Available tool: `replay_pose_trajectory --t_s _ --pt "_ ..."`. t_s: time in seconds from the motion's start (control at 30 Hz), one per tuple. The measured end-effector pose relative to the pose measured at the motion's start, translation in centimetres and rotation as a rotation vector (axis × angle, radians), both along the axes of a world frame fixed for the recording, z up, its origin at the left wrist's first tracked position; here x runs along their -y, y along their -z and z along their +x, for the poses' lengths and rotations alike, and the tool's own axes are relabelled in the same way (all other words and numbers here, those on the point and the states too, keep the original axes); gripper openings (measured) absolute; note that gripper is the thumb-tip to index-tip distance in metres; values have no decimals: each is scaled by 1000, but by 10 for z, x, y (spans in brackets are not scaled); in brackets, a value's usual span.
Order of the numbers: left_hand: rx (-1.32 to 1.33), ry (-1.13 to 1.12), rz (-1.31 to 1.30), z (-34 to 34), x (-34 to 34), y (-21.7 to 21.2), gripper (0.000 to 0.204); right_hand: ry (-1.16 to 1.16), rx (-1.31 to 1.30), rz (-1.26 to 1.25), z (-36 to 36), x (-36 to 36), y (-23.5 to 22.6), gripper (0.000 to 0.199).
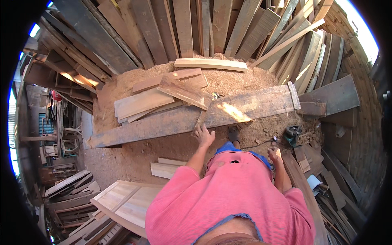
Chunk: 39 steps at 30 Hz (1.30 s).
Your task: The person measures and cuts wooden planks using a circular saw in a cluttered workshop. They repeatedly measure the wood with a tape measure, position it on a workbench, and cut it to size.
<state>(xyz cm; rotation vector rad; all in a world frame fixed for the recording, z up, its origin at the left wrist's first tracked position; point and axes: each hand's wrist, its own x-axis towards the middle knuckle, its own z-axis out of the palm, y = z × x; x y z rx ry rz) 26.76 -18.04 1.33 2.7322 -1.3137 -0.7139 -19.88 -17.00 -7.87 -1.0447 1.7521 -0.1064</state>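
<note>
Sawdust-strewn ground. Long plank, crosswise; wooden strip across it, left hand at its near end, grip indeterminable. Right hand: apart, grip likewise unclear. Step, apparently: handling strip; next move calls for steady hold.

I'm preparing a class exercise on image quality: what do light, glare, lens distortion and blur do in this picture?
Head view, light: a sunlit patch brightens the long plank; head view, glare: the upper-right edge is washed out white; head view, distortion: leaning boards fan outward; head view, blur: none obvious on the left hand.
</note>
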Motion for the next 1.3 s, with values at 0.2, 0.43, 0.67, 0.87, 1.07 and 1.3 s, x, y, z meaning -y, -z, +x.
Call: replay_pose_trajectory --t_s 0.2,0.43,0.67,0.87,1.07,1.3 --pt "-37 -65 116 81 56 -8 92 -79 36 -145 43 25 -7 31" --pt "34 24 149 95 48 23 70 167 189 -34 45 65 -44 27" --pt "-86 54 146 88 68 -4 60 -208 8 -17 -3 93 -8 28" --pt "-88 -17 124 71 53 -50 53 -343 0 72 21 158 -23 25" --pt "-71 -19 37 33 71 -112 45 -429 72 -122 29 218 12 21" --pt "-54 -15 -233 66 130 -100 40 -511 97 -198 78 260 40 22"
